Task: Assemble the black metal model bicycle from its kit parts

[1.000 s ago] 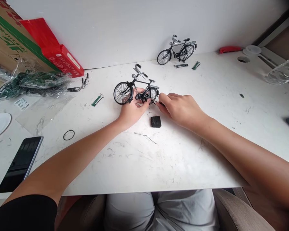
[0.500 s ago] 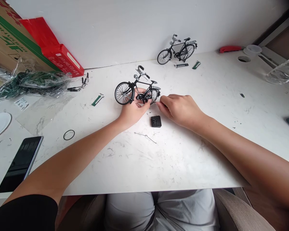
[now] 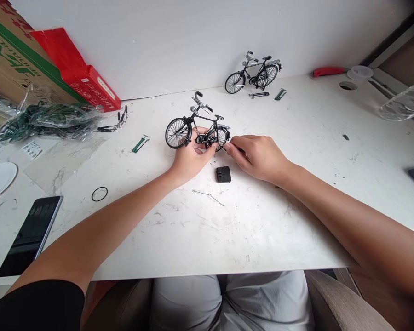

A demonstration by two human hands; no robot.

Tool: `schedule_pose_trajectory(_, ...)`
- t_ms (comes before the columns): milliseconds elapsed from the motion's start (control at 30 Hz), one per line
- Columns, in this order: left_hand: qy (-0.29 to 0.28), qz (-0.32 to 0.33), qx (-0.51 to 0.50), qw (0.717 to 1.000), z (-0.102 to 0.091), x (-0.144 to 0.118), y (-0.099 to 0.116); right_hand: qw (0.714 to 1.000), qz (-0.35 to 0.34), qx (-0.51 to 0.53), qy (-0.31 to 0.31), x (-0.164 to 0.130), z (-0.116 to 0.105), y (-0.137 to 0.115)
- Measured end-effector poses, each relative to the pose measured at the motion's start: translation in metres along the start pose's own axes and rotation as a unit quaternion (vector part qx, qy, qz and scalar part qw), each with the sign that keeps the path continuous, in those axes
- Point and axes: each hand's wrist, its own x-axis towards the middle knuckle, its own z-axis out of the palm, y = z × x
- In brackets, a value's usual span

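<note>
Upright, model bicycle point(image 3: 196, 131) between both hands (seemingly gripped).

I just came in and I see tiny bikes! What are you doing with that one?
A person is working on a small model bicycle standing on the white table. The left hand steadies it near the pedals, and the right hand pinches something thin at the rear wheel. A small black square part lies just in front, and a second model bicycle stands by the wall.
</note>
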Motion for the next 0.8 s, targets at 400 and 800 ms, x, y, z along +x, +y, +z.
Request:
schedule_pose_trajectory(400,0.002,0.002,-0.009,1.0,0.0008,-0.0013,-0.0025,1.0,-0.007,0.026,0.011,-0.0005,0.0015,0.0042)
schedule_pose_trajectory(800,-0.032,-0.004,-0.023,0.999,0.0006,-0.0014,-0.0092,0.999,-0.011,0.038,0.007,0.0009,0.0049,0.0074)
